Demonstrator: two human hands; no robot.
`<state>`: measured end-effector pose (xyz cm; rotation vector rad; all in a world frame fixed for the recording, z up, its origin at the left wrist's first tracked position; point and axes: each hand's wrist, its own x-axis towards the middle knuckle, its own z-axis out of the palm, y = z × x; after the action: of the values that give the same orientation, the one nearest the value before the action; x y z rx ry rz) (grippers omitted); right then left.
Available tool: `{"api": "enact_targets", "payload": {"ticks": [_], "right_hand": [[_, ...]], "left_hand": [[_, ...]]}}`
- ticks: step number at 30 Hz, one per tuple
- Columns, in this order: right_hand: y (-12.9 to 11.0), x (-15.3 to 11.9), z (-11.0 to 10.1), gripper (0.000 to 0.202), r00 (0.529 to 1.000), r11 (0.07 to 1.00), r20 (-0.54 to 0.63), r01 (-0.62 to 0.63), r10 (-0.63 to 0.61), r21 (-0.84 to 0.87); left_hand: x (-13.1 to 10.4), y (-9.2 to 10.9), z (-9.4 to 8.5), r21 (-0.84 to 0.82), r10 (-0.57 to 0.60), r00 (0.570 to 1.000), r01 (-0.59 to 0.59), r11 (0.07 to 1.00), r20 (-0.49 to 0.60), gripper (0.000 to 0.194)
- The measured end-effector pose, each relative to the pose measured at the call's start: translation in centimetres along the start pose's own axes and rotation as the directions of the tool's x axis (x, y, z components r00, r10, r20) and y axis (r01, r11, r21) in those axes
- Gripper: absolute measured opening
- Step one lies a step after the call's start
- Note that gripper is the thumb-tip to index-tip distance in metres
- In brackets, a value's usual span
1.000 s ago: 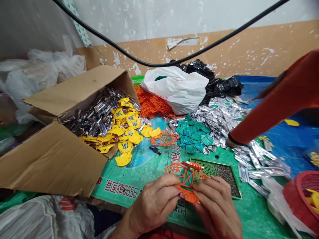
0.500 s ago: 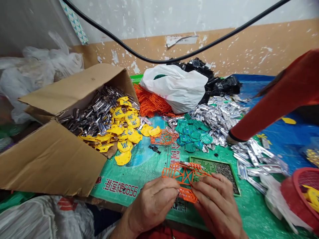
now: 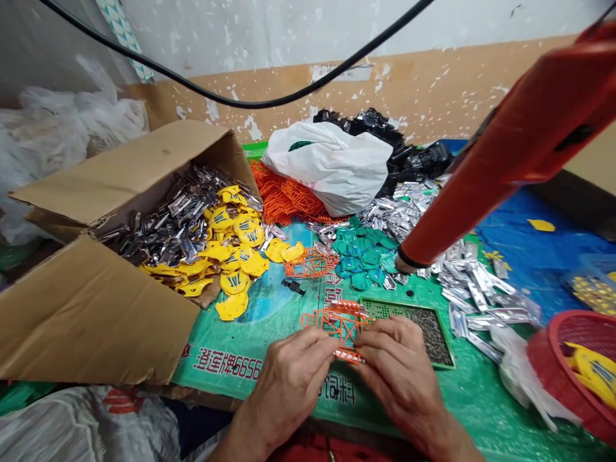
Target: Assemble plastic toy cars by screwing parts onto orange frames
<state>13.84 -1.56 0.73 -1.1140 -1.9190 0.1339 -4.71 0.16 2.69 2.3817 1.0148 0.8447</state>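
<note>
Sleeve (image 3: 495, 151) shifted left, hands (image 3: 293, 371) (image 3: 403, 366) holding orange frame (image 3: 344, 330), perhaps over tray edge (image 3: 445, 339)

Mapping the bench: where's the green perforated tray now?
Head view, right of centre: the green tray lies just beyond the right hand, left of the silver strips.

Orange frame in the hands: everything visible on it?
The orange frame is an openwork lattice with crossed struts, apparently plastic. Pale patches show along near and far sides. The left hand and right hand grip its near side, partly hiding it, over the green sheet. The green tray lies to its right; contact unclear.
</note>
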Motion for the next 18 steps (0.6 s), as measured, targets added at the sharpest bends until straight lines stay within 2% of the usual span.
{"api": "enact_targets", "payload": {"ticks": [4, 6, 7, 9, 11, 15, 17, 18], "right_hand": [[0.3, 0.7, 0.0, 0.016, 0.984, 0.989, 0.176, -0.051, 0.026, 0.137], [0.4, 1.0, -0.1, 0.021, 0.956, 0.971, 0.293, -0.100, 0.033, 0.217], [0.4, 1.1, -0.1, 0.025, 0.936, 0.960, 0.349, -0.134, 0.042, 0.245], [0.4, 1.5, -0.2, 0.034, 0.895, 0.939, 0.442, -0.204, 0.064, 0.278], [0.4, 1.9, -0.2, 0.041, 0.859, 0.920, 0.506, -0.254, 0.074, 0.298], [0.5, 2.7, 0.2, 0.040, 0.811, 0.911, 0.578, -0.301, 0.090, 0.281], [0.4, 2.8, 0.6, 0.035, 0.793, 0.925, 0.600, -0.300, 0.104, 0.235], [0.3, 2.8, 0.7, 0.031, 0.799, 0.937, 0.591, -0.282, 0.110, 0.206]], "left_hand": [[0.3, 0.6, -1.2, 0.092, -0.069, 0.992, 0.060, 0.994, 0.101, 0.021], [0.4, 0.6, -1.7, 0.026, -0.127, 0.977, 0.125, 0.992, 0.174, 0.020], [0.5, 0.5, -1.9, -0.032, -0.186, 0.958, 0.197, 0.980, 0.217, 0.017], [0.6, 0.3, -2.1, -0.141, -0.312, 0.894, 0.371, 0.918, 0.322, 0.011], [0.7, 0.1, -2.1, -0.220, -0.355, 0.839, 0.470, 0.855, 0.413, 0.010], [0.8, -0.2, -1.6, -0.367, -0.326, 0.815, 0.524, 0.769, 0.480, 0.025], [0.8, -0.6, -1.1, -0.441, -0.380, 0.768, 0.618, 0.651, 0.515, 0.027], [0.8, -0.8, -0.9, -0.482, -0.408, 0.738, 0.666, 0.569, 0.537, 0.026]]}}
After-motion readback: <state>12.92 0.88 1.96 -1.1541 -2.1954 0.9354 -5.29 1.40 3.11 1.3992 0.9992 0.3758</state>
